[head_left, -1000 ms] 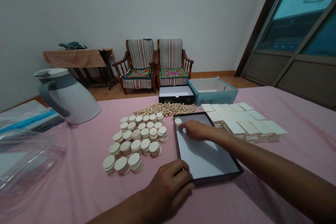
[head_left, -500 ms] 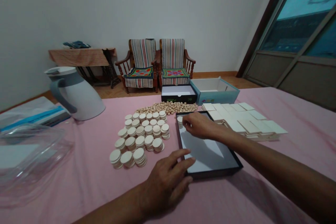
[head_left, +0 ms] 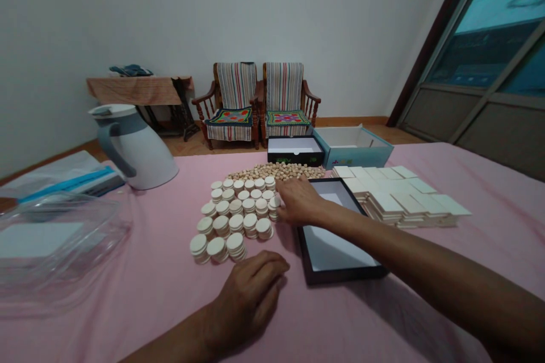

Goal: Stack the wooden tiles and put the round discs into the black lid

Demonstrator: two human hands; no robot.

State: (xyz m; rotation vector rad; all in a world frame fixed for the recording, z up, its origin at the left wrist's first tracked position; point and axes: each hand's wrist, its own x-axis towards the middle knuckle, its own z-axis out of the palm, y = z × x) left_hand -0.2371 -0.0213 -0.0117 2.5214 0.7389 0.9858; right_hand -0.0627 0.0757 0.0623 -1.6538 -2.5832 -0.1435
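Note:
Stacks of round white wooden discs point(head_left: 236, 224) stand in rows on the pink cloth. My right hand point(head_left: 300, 199) reaches across a shallow black tray point(head_left: 306, 266) to the right end of these rows. Its thumb and forefinger are apart beside a disc stack point(head_left: 274, 208), and I cannot make out whether they touch it. My hand and forearm hide the tray's left rim and far-left corner. My left hand point(head_left: 251, 295) hovers or rests at the near side of the stacks, its fingers loosely curled together, with nothing seen in them.
Small wooden pieces point(head_left: 276, 171) lie heaped behind the discs. Square white boards point(head_left: 404, 204) are stacked right of the tray. A black box point(head_left: 296, 157) and a light blue box point(head_left: 357, 156) stand behind. At left are a white jug point(head_left: 147, 153) and clear plastic packaging point(head_left: 63, 249).
My right hand has moved left from inside the tray's far-left corner to the disc stacks. My left hand has come off the tray's near-left edge, moved left and curled its fingers.

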